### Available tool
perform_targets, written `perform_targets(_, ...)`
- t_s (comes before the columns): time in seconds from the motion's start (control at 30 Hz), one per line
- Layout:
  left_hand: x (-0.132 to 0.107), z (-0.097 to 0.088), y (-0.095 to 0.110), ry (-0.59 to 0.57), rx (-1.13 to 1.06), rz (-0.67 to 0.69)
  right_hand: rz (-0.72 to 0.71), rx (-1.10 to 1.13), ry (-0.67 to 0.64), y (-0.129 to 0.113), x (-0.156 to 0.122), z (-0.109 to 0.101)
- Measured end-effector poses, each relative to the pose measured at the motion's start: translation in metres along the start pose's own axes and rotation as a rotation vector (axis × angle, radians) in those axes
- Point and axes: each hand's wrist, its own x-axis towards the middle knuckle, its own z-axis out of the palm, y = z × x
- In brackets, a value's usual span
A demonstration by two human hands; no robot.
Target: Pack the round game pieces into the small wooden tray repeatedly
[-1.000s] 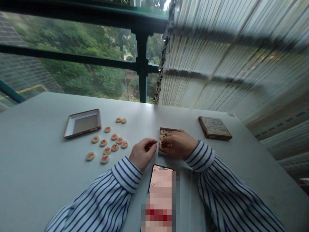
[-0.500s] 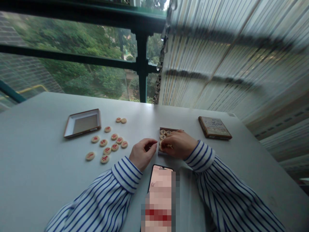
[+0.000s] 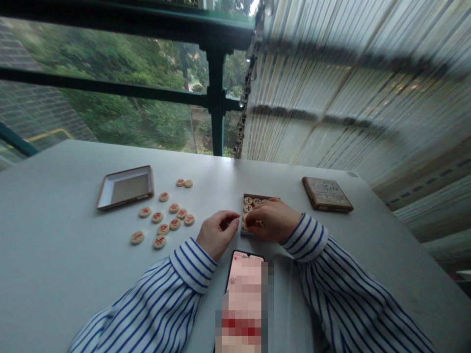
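Note:
My right hand [image 3: 274, 219] reaches over a shallow box [image 3: 243, 231] of xiangqi pieces with black characters. Its fingertips are closed on a xiangqi piece [image 3: 245, 222] at the box's lower left; the hand hides much of the box. Just left of the box, my left hand [image 3: 220, 232] rests with curled fingers. A gap shows between its thumb and forefinger, with nothing visible in it. Several round pieces with red characters, among them one piece [image 3: 159, 241] close to my left sleeve, lie scattered on the table to the left.
An open box lid or tray [image 3: 125, 188] lies at the back left. A flat decorated box [image 3: 327, 194] sits at the right. Below my hands is a phone [image 3: 245, 274], partly blurred out. The white table [image 3: 73, 211] meets a window and a bead curtain [image 3: 312, 88].

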Motion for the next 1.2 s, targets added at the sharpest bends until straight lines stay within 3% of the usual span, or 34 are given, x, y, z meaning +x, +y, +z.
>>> perform_targets(1.2,0.0003,0.0003,-0.0015,-0.016,0.04,0.023,-0.015,-0.022,0.006,0.001,-0.0004,0.0016)
